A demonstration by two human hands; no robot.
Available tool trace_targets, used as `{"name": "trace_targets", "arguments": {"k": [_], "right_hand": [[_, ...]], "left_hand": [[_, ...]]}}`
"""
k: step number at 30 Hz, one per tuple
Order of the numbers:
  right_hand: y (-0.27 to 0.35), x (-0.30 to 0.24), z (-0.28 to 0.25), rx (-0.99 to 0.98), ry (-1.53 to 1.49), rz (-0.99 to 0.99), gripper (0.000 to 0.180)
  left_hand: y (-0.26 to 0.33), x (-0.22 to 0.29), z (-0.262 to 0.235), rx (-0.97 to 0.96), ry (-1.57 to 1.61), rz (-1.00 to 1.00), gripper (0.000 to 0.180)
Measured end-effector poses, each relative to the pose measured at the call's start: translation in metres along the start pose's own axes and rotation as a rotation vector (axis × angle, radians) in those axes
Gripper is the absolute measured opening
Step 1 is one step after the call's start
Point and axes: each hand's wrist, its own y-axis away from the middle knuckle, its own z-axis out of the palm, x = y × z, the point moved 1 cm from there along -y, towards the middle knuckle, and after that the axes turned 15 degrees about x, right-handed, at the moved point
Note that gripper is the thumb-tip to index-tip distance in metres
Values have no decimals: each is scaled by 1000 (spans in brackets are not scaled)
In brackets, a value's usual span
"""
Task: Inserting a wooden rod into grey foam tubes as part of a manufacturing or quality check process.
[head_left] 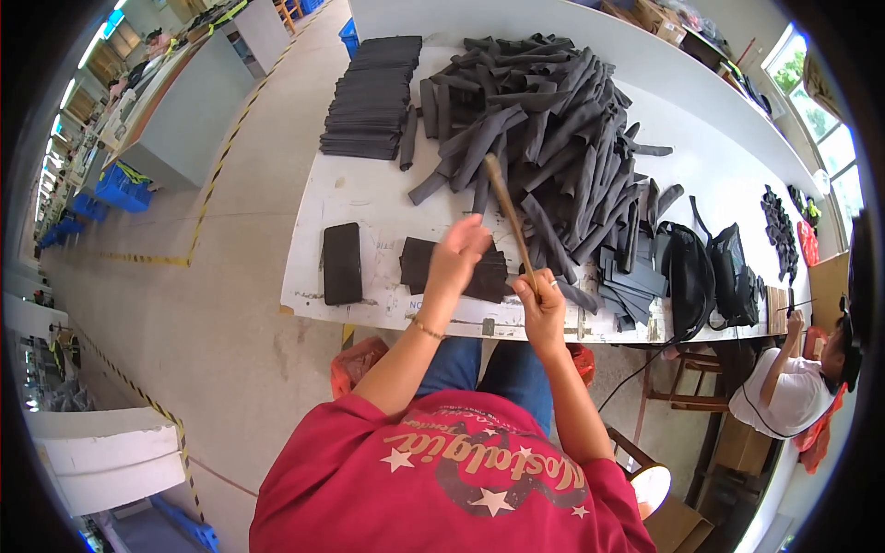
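Note:
My right hand (pixel 542 309) is closed around the lower end of a slim wooden stick (pixel 510 214), which points up and away over the table. The left hand (pixel 461 251), slightly blurred, is over several flat dark fabric pieces (pixel 419 265) fanned near the table's front edge; its fingers look stretched out and hold nothing I can see. Beyond the stick lies a big loose heap of dark grey fabric strips (pixel 562 120). A neat stack of similar strips (pixel 373 97) sits at the far left. To the left of my hands is a black rectangular block (pixel 342 264).
More dark flat pieces (pixel 631 281) lie right of my right hand, beside a black bag (pixel 690 276). The white table (pixel 318 203) has a raised back panel. At the right sits another person (pixel 784 392). Taped walkways cross the floor (pixel 267 175) at left.

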Motion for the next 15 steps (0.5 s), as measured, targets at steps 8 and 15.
{"name": "trace_targets", "arguments": {"k": [8,15], "right_hand": [[-41,-19,-14,20,343,-271,13],[-114,-84,26,247,235,-396,10]], "left_hand": [[25,4,20,-862,-271,-223,34],[47,23,26,-505,-33,27,33]]}}
